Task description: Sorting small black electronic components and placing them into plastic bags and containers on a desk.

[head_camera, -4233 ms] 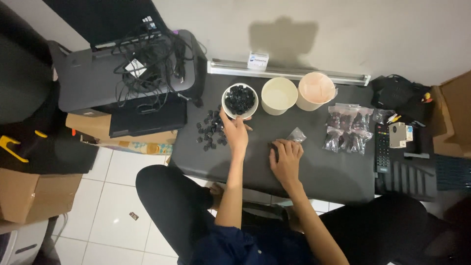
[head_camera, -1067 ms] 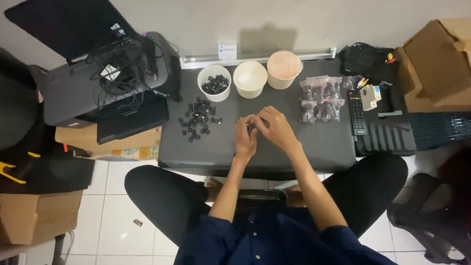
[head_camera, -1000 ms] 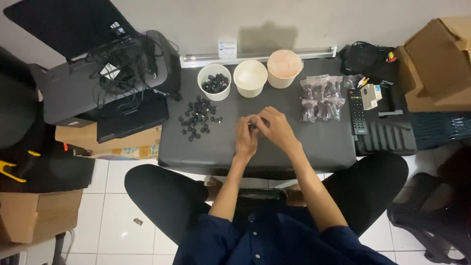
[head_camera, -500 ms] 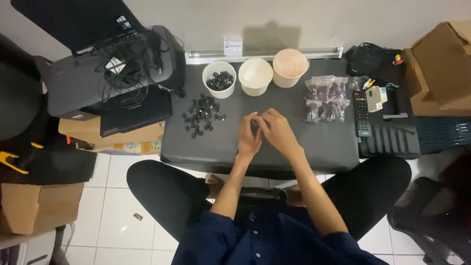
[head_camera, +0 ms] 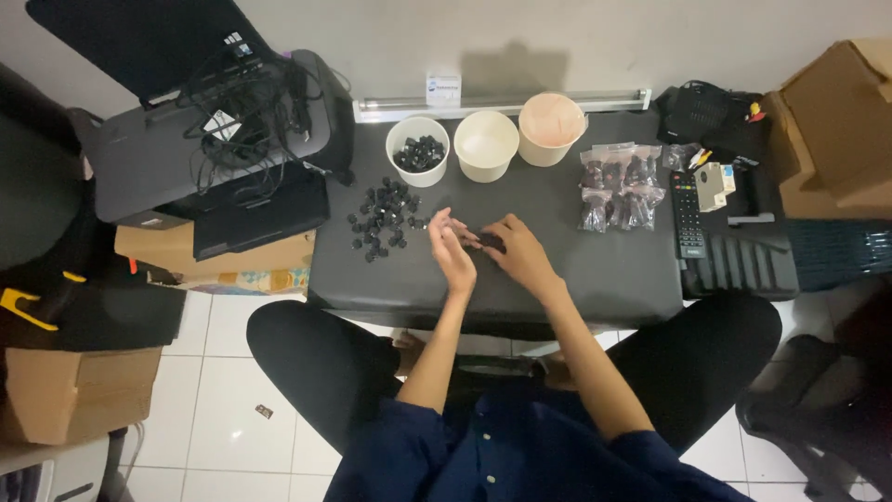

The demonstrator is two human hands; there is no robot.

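The right hand [head_camera: 520,256] rests low over the black table top [head_camera: 557,279] with its fingers curled around a small dark piece [head_camera: 490,242], which sits at the fingertips near the middle of the table; the piece is too small to tell its exact shape. The left hand [head_camera: 452,244] stands just beside it, to the left, fingers loosely bent and raised off the surface; whether its fingertips pinch anything cannot be told from this view. The two hands are close together but a narrow gap shows between them. To the left of the left hand, a loose scatter of small black parts [head_camera: 381,218] lies on the table. Behind the hands, along the far edge, three round cups stand in a row: a white cup holding black parts [head_camera: 418,149], an empty-looking white cup [head_camera: 486,146] in the middle, and a pinkish cup [head_camera: 552,128] on the right. Right of the cups, several clear bags of dark parts [head_camera: 615,186] lie together. Beyond them lie a black remote control [head_camera: 687,212] and a small pale box [head_camera: 711,186]. A dark printer with tangled cables [head_camera: 214,139] stands to the left of the table, and a brown cardboard box [head_camera: 832,130] stands at the far right.
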